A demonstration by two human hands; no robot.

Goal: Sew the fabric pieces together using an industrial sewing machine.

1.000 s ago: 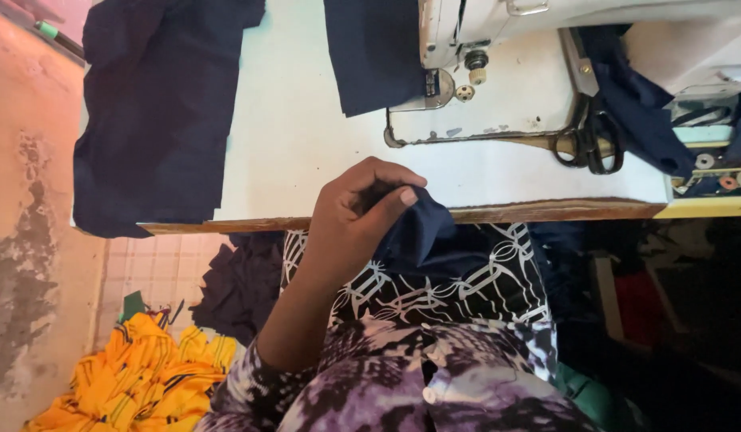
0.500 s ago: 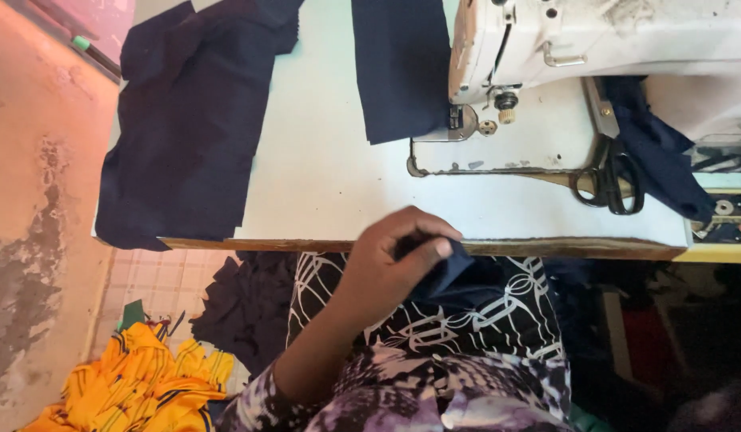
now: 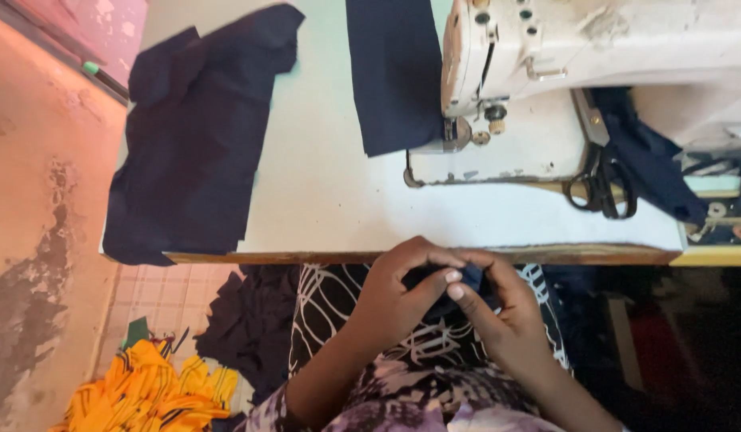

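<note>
Over my lap, just below the table's front edge, my left hand and my right hand pinch a small piece of dark navy cloth between their fingertips. Most of that piece is hidden by the fingers. A white sewing machine stands on the pale table beyond my hands. A navy strip lies beside its needle end. A larger navy fabric piece covers the table's left part and hangs over the edge.
Black scissors lie on the machine bed at the right, beside more navy cloth. On the tiled floor at the lower left sit yellow patterned fabric and a dark cloth heap. A peeling wall runs along the left.
My right hand has come into view and joined the left on the small navy piece. The view has shifted so the table and machine sit further right and lower.
</note>
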